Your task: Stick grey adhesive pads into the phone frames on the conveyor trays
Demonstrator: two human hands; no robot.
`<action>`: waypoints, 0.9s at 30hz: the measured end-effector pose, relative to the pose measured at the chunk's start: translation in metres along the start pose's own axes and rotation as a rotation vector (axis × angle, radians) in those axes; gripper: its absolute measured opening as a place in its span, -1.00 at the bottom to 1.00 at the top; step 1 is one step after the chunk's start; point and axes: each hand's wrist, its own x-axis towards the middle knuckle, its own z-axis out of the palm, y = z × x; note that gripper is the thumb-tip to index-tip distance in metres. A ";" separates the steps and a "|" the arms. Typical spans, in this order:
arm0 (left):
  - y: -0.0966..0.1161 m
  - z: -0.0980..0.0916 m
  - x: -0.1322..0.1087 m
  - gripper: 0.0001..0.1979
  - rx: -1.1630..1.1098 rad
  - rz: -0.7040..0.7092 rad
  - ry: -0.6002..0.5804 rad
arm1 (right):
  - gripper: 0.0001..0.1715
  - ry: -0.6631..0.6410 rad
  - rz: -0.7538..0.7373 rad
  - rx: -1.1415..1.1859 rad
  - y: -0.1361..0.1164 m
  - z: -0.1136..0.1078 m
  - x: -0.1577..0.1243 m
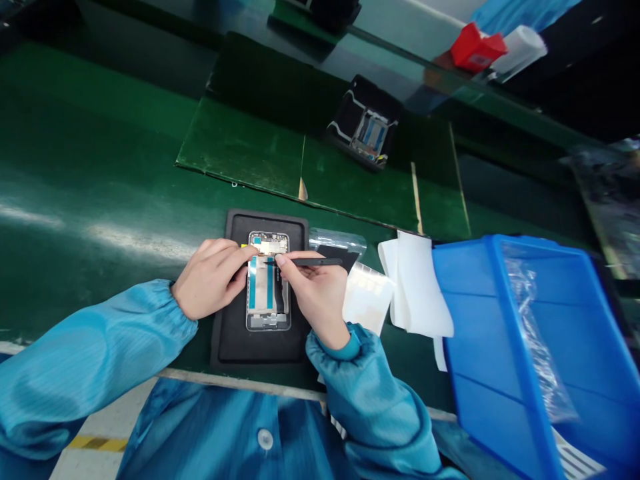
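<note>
One hand [213,279] pins metal phone frame [260,280] — other hand [315,293] holds black tweezers [317,262].

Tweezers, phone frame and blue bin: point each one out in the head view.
Black tweezers [315,263], head view, on the shaft.
Phone frame [261,287], head view, on its beige centre panel.
Blue plastic bin [518,353], head view, on its left rim.

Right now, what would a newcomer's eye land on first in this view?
The big blue plastic bin at the lower right stands out first, with white sheets just left of it. At the centre, on a black mat, the left hand holds a phone frame while the right hand brings black tweezers to it. A red box catches the eye at the top right.
</note>
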 end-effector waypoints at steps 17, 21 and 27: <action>-0.002 -0.004 0.002 -0.62 0.105 0.100 -0.180 | -0.74 -0.001 -0.053 -0.044 0.001 0.001 0.000; 0.000 -0.006 0.004 -0.61 0.200 0.170 -0.229 | -0.74 0.016 -0.054 -0.029 0.000 -0.001 0.000; 0.001 -0.007 0.006 -0.59 0.226 0.236 -0.291 | -0.69 0.050 -0.026 0.057 0.002 -0.006 0.001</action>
